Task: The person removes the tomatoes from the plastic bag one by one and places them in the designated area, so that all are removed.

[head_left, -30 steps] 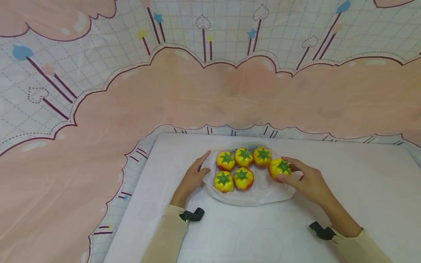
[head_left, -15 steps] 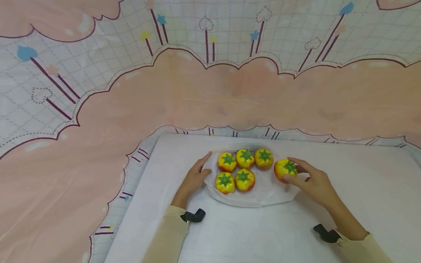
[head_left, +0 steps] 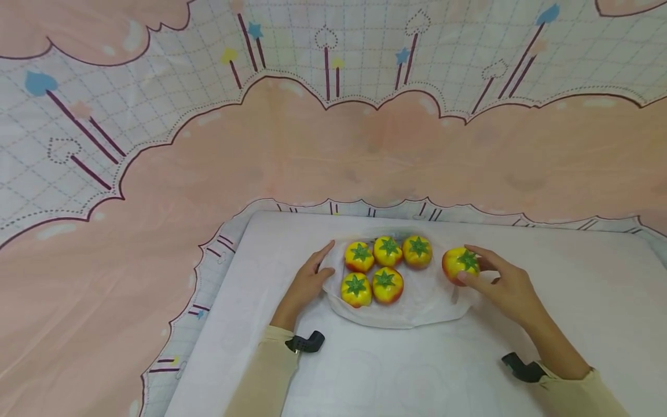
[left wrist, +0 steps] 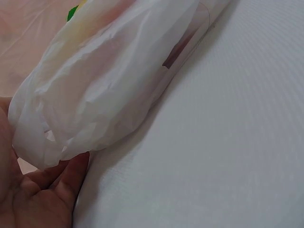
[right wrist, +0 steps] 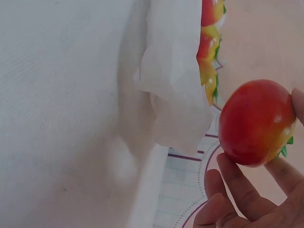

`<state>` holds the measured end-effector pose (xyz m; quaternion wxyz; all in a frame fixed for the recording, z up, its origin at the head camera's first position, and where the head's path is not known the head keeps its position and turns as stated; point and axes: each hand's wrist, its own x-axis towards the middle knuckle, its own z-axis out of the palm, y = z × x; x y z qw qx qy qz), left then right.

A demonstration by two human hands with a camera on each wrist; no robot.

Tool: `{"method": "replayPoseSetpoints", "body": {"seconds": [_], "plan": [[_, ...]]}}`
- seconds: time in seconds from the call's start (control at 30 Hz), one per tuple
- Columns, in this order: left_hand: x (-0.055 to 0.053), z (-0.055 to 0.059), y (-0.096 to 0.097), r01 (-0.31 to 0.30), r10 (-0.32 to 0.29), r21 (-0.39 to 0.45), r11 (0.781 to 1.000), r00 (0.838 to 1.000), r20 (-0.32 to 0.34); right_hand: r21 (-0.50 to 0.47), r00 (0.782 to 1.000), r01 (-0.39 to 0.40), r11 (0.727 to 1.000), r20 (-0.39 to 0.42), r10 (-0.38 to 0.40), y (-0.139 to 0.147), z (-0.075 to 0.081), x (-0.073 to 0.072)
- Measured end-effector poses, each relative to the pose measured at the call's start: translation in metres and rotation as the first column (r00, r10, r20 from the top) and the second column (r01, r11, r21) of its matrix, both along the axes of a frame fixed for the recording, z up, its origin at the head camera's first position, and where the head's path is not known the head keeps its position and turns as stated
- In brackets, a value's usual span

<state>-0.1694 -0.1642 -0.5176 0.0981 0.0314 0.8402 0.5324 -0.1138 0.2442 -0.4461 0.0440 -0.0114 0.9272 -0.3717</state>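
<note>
The counter (head_left: 396, 370) bears a plastic bag (head_left: 417, 313), which the left hand (head_left: 306, 285) touches, grip unclear; the right hand (head_left: 506, 289) pinches a tomato (head_left: 454, 264) whose glossy skin could slip loose.

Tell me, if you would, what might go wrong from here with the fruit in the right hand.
The fruit pinched by the right hand looks glossy and round, so it might slip. The bag looks thin and soft; if the left hand, at its edge, tugged it, the other fruits could roll.
</note>
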Motion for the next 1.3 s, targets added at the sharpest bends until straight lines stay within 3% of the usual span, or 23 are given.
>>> {"method": "replayPoseSetpoints", "body": {"seconds": [1.1, 1.3], "plan": [[0.001, -0.001, -0.001, 0.006, -0.006, 0.024, 1.000, 1.000, 0.021, -0.040, 0.996, 0.093, 0.995, 0.011, -0.092, 0.014, -0.013, -0.012], [-0.001, -0.001, -0.001, 0.005, -0.006, 0.028, 1.000, 1.000, 0.017, -0.081, 0.990, 0.130, 0.988, 0.055, -0.126, 0.017, -0.017, -0.018]]}}
